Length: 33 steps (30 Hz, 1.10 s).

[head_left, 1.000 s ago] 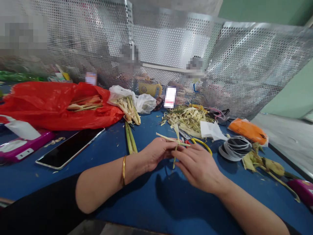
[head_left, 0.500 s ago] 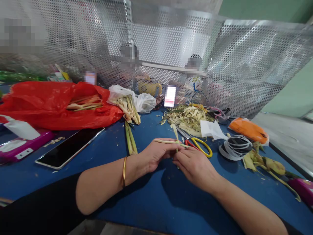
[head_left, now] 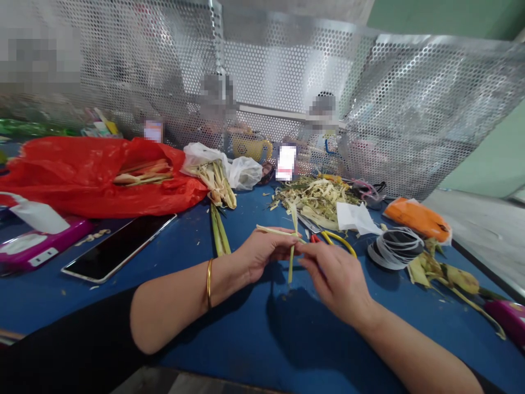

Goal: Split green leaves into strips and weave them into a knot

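Observation:
Pale green leaf strips (head_left: 291, 264) cross between my hands above the blue table. My left hand (head_left: 266, 251) pinches them near the crossing, and one strip end sticks out over its knuckles to the left. My right hand (head_left: 334, 276) is closed at the right of the crossing, its fingertips on the strips; another end hangs downward between the hands. Just behind my right hand lie scissors (head_left: 338, 239) with yellow and red handles, partly covered by it. Longer green stalks (head_left: 220, 232) rest beyond my left wrist.
A heap of leaf shreds (head_left: 320, 197) lies at the back against a perforated metal screen (head_left: 287, 65). To the left are a phone (head_left: 118, 246), a purple power strip (head_left: 45, 243) and a red bag (head_left: 82, 175). At right sit a wire spool (head_left: 396, 249) and an orange packet (head_left: 418, 219).
My right hand has shifted slightly right and turned, opening a gap between the hands. A strip end now hangs down there. My left hand has barely moved.

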Available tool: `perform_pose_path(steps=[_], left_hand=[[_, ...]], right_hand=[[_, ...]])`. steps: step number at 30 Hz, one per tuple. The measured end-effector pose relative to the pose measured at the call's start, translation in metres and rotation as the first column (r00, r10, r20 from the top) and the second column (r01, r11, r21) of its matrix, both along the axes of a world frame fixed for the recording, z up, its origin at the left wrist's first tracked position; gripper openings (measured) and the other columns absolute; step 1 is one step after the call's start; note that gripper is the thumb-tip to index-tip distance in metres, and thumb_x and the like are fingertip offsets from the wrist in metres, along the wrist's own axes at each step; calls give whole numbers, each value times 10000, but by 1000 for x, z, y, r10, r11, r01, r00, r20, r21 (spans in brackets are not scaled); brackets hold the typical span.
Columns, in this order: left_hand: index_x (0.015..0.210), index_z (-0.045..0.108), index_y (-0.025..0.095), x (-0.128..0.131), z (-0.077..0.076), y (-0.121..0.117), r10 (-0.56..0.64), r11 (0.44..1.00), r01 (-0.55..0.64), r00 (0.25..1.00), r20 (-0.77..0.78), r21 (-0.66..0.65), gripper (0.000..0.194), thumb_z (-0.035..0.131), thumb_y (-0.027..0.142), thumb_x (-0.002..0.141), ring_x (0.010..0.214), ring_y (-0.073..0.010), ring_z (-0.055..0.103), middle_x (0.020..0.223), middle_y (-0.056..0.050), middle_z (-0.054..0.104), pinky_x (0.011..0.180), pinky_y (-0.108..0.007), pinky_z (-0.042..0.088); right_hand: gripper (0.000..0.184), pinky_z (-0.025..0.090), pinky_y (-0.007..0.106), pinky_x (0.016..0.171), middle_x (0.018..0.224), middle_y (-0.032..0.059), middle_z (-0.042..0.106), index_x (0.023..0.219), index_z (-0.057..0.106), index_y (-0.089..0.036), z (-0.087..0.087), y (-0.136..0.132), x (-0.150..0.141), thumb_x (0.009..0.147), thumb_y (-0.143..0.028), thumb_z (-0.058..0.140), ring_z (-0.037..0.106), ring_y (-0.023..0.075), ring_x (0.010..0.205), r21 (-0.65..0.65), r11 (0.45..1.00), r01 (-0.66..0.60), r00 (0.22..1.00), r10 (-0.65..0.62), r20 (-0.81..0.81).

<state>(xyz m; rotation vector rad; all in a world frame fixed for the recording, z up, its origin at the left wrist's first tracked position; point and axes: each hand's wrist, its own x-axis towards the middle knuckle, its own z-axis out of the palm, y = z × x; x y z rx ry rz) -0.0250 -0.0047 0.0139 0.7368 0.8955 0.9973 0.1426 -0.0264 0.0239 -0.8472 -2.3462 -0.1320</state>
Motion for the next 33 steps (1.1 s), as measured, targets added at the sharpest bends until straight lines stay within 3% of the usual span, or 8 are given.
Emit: perform_pose_path(steps=[2,4,9,17,21,28,33], left_hand=[[807,711,141,-2,1,1,-31,1000,31,999,17,-3,190,747,154,620,672,-122,636,730,-50,703,674,-227,479],[818,705,144,-3,2,1,-65,998,66,998,25,-6,199,757,169,627,693,-127,644,741,-56,709,684,-228,480],[795,689,123,-3,3,0,-86,996,86,996,-38,5,224,780,163,594,682,-134,643,717,-45,707,676,-228,478],[762,659,123,-5,4,4,-118,992,116,993,-18,-58,170,744,220,651,655,-150,653,684,-59,699,701,-274,509],[703,658,121,-4,5,3,-119,993,119,991,-61,-10,158,763,221,639,576,-103,592,610,-18,636,633,-234,481],[668,646,113,-4,2,7,-75,997,77,995,-68,26,159,765,202,611,561,-95,562,600,-4,601,613,-232,466],[661,651,125,-6,-1,9,-125,992,124,989,-73,-21,216,735,323,675,561,-105,573,581,-8,606,659,-252,484]], right_hand=[[139,404,319,737,927,85,653,991,580,-195,3,6,4,916,-255,480,589,211,850,2,988,152,988,-152,-32],[135,393,345,765,951,84,649,973,597,-200,5,12,7,905,-266,501,583,230,893,-49,973,224,974,-224,19],[205,376,329,764,727,14,629,775,558,-202,3,18,8,934,-216,430,593,173,729,-231,960,158,983,-132,124],[176,351,306,730,709,7,608,741,507,-199,5,19,10,896,-154,435,544,169,700,-203,962,181,980,-158,124],[204,350,289,695,691,7,595,714,502,-201,8,18,9,892,-144,421,526,164,680,-211,966,149,985,-126,121],[198,349,287,712,676,6,579,708,509,-199,12,16,11,887,-150,440,523,159,682,-189,973,131,987,-110,119],[236,344,267,663,622,-14,554,669,512,-197,6,24,14,896,-219,451,506,146,644,-344,927,152,987,-125,100]])
